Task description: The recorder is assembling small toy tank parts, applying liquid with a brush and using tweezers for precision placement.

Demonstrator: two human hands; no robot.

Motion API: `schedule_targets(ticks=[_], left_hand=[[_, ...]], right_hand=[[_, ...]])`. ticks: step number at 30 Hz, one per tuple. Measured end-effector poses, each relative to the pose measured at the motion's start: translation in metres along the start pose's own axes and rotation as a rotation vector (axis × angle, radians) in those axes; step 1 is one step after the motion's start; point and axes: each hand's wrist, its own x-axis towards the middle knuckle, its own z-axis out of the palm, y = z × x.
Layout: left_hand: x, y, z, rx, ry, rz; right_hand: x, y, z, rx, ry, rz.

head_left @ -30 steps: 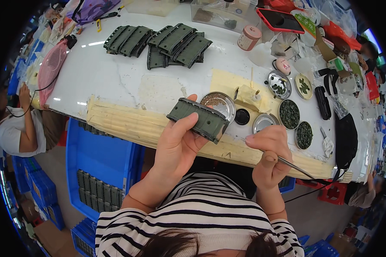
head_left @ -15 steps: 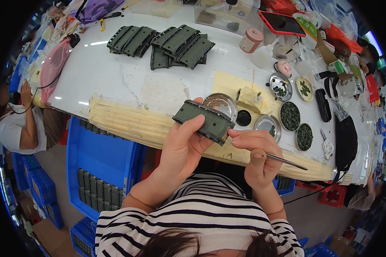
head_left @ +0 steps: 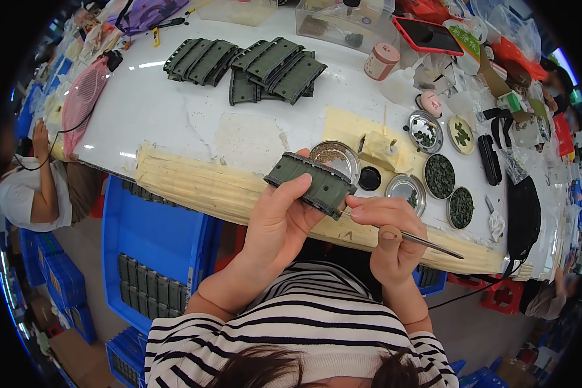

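My left hand point(head_left: 273, 223) is closed round a dark green curved panel point(head_left: 315, 185) with ridged black long edges and small holes, its thumb across the face. My right hand point(head_left: 396, 240) pinches a slim metal tool point(head_left: 436, 247), whose thin tip reaches the panel's near right corner; the tool's exact kind is unclear. Just beyond the panel sits a round metal dish of brown grains point(head_left: 352, 155), partly covered by it. A small black round lid point(head_left: 369, 178) and a metal dish with a few green bits point(head_left: 406, 187) lie beyond my right hand.
Stacked green panels point(head_left: 271, 68) lie at the back of the white table. Dishes of dark green pieces point(head_left: 439, 176) stand to the right, near a yellow-wrapped block point(head_left: 383, 150) and a black case point(head_left: 489, 160). A blue crate point(head_left: 152, 239) with more panels is below left; a person point(head_left: 35, 187) sits beyond.
The whole view has shifted very slightly. Both hands, the panel and the tool keep practically the same pose, with the tip still at the panel's corner.
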Motion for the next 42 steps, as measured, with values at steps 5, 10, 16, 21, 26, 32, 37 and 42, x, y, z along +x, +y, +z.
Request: schedule_targets(ticks=[5, 10, 16, 21, 26, 32, 37, 42], left_hand=[[0.0, -0.002, 0.0, -0.008, 0.003, 0.006], [0.001, -0.004, -0.002, -0.014, -0.019, 0.015], [0.0, -0.003, -0.002, -0.015, -0.058, 0.007], [0.0, -0.002, -0.003, -0.023, -0.109, -0.009], [0.0, -0.004, 0.0, -0.028, -0.118, -0.01], [0.002, -0.005, -0.002, -0.037, -0.122, -0.019], [0.003, -0.004, -0.004, -0.054, -0.144, -0.031], [0.003, -0.004, -0.002, -0.069, -0.147, -0.016]], right_hand=[[-0.002, 0.003, 0.001, -0.013, 0.004, -0.036], [-0.004, 0.003, 0.001, -0.06, -0.003, -0.075], [-0.003, -0.004, 0.0, -0.14, -0.049, -0.147], [-0.004, -0.009, -0.003, -0.198, -0.086, -0.188], [-0.003, -0.013, -0.007, -0.226, -0.117, -0.196], [-0.005, -0.012, -0.007, -0.226, -0.113, -0.2], [-0.005, -0.013, -0.007, -0.112, -0.089, -0.157], [-0.004, -0.013, -0.008, -0.118, -0.105, -0.16]])
